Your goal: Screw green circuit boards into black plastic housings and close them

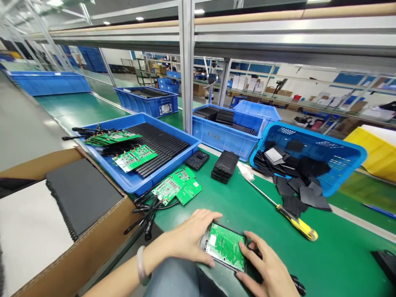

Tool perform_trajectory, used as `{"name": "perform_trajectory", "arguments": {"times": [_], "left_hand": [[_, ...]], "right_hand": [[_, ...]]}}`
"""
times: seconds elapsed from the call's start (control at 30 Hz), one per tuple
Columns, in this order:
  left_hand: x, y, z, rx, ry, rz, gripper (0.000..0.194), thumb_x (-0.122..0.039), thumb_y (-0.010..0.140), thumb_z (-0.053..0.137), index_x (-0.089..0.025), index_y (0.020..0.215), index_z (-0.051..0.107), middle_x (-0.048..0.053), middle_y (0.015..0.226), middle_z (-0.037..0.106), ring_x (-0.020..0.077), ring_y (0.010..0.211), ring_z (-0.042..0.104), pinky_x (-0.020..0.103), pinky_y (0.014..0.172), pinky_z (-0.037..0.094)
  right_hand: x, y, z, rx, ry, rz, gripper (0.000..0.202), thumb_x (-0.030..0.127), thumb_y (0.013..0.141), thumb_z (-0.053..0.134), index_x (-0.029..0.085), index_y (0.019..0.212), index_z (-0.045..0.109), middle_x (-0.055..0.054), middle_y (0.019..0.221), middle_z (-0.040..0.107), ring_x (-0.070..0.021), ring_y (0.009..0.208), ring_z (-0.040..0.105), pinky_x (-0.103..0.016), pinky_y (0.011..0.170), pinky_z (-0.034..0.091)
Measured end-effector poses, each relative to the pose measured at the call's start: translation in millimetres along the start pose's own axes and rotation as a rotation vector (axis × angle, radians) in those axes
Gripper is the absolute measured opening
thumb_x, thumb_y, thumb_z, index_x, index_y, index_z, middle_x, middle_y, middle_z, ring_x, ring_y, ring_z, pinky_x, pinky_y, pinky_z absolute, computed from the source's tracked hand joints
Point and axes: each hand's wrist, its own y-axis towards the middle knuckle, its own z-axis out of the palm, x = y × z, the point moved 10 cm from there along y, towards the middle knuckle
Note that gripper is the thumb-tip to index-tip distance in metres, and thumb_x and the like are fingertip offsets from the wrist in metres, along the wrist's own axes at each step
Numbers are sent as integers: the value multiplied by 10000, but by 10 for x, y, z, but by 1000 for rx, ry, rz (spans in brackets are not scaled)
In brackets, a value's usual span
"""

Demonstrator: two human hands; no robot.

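Observation:
Between my two hands, at the near edge of the green bench, lies a black plastic case with a green circuit board [227, 246] seated in it. My left hand [193, 237] grips the left end of the case, thumb on the near side and fingers on the far side. At the other end my right hand [262, 264] holds the case, with fingertips on the board's right edge. A black cable [297, 284] shows beside my right hand, partly hidden by it. Further off lie loose circuit boards [176, 185] with black cables, and a stack of black cases [225, 166].
A blue tray [136, 187] holds black cases and boards. A yellow-handled screwdriver [297, 222] lies to the right, near a blue basket [343, 165] of black sheets. A cardboard box [102, 235] stands at left. A metal post [187, 70] rises behind.

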Motion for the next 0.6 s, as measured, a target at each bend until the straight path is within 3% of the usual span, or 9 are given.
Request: {"name": "perform_trajectory", "arguments": {"times": [0.13, 0.37, 0.47, 0.6], "left_hand": [[111, -27, 57, -21, -97, 0, 913, -519, 661, 842, -200, 1381, 380, 126, 1278, 565, 311, 1198, 502, 478, 1064, 363], [128, -2, 33, -67, -73, 9, 739, -558, 747, 764, -183, 1312, 470, 112, 1233, 586, 287, 1133, 534, 442, 1002, 419], [33, -12, -8, -16, -10, 35, 658, -487, 795, 751, -202, 1318, 474, 89, 1227, 589, 257, 1133, 540, 413, 1015, 424], [-255, -53, 91, 9, 311, 129, 640, -407, 839, 725, -191, 1374, 448, 92, 1359, 532, 271, 1281, 449, 438, 1119, 334]], "right_hand": [[45, 66, -54, -18, -35, -62, 388, 462, 971, 435, 163, 1122, 632, -185, 1156, 646, -224, 839, 698, -312, 670, 621], [42, 121, -42, 29, -52, -88, 415, 482, 976, 421, 168, 1110, 656, -176, 1114, 676, -214, 795, 705, -292, 644, 620], [48, 150, -17, 67, -80, -98, 428, 481, 982, 395, 171, 1095, 667, -183, 1103, 677, -225, 807, 707, -303, 648, 622], [89, 154, 9, 81, -80, -104, 439, 461, 988, 367, 160, 1060, 677, -198, 1059, 684, -233, 767, 710, -317, 616, 623]]}}
